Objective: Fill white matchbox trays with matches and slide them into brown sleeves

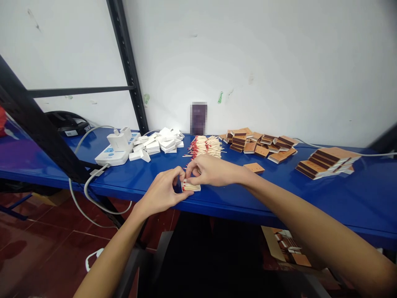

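Near the front edge of the blue table lies a small white matchbox tray (196,188) with red-tipped matches in it. My left hand (163,187) grips this tray at its left end, thumb along the near side and fingers at the far side. Over the tray, my right hand (207,170) has its fingers pinched together at the matches; what exactly sits between the fingertips is hidden. Just behind my hands is a heap of loose matches (206,145). One orange-brown matchbox sleeve (254,168) lies flat to the right of my right hand.
White matchbox trays (159,142) are piled at the back left, beside a white power strip (114,153) with cables. Orange-brown matchboxes (260,142) lie heaped at the back right, and more stand stacked (328,162) farther right. A cardboard box (279,248) sits below the table (366,198).
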The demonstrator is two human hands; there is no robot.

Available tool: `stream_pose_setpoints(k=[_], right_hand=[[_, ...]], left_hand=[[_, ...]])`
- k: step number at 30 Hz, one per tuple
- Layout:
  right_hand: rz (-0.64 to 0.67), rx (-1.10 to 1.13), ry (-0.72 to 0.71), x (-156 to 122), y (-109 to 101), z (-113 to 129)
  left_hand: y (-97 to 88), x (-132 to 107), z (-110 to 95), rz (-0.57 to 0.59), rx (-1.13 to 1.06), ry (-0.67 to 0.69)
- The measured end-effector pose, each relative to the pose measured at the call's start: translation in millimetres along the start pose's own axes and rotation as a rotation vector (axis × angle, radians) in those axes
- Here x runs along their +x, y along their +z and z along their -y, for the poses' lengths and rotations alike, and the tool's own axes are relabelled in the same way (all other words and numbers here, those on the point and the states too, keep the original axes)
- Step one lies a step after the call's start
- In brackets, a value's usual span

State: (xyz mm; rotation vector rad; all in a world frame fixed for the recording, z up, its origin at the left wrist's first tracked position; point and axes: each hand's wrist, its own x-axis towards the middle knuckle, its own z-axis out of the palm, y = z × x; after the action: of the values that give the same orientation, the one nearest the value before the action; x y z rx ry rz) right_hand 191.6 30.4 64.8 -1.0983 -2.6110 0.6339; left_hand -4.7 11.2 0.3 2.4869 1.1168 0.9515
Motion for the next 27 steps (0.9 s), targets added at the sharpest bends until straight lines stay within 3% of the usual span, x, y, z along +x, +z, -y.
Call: stream_pose_setpoints(k=[6, 10, 16, 23, 27], right_hand=[[-0.163, -0.139, 0.094, -23.7, -13.3, -19.8], [-0.124, -0.262, 0.229, -34.8, -6.9, -38.6], [-0.089, -0.237, 0.258, -38.0, 7.1, -50.5], [-0.143, -0.197, 0.131, -46.8, 1.6, -25.8], [-0.065, -0.171, 0.08, -36.5, 10.4, -2.0]], left_hand=[[2.7, 1.0, 1.5, 0.003, 0.017, 0.124], [4.0, 1.3, 2.1, -0.007, 0.016, 0.146], [4.3, 1.2, 2.0, -0.021, 0.021, 0.139], [5.0, 1.1, 2.9, -0.041, -0.004, 0.147], [3.8, 0.7, 2.3, -0.039, 0.003, 0.135]])
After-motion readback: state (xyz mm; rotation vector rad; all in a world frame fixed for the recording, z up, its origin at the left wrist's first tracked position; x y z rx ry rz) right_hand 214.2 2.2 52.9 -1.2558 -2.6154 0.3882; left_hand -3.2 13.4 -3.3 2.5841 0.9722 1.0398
